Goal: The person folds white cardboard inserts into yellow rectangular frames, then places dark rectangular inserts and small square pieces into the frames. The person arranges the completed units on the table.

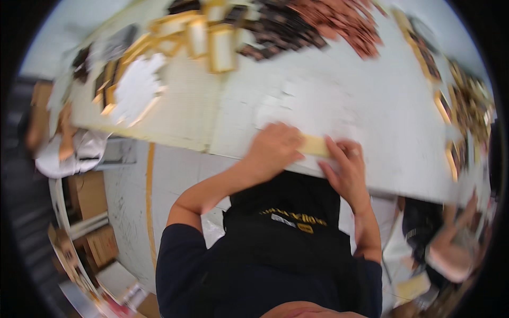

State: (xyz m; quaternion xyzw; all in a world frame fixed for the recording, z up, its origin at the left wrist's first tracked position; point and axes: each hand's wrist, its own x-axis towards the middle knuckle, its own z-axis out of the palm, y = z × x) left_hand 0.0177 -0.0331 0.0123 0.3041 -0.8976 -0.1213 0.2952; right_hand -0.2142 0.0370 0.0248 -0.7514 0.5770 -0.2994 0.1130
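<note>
A pale yellow oblong piece (315, 146), perhaps a small box or a folded card, lies between my hands at the near edge of the white table (395, 153). The fingers of my left hand (274, 150) are curled over its left end. At the other end, the thumb and fingers of my right hand (347, 167) close around it. Motion blur and my fingers hide both of its ends, so its exact kind is unclear.
Gold-edged boxes (221, 50) stand at the back left, beside a pile of dark packets (283, 29) and a pile of reddish-brown packets (344, 21). More gold-edged pieces (442, 108) line the right side. One person (74, 151) sits at the left, another (450, 249) at the right.
</note>
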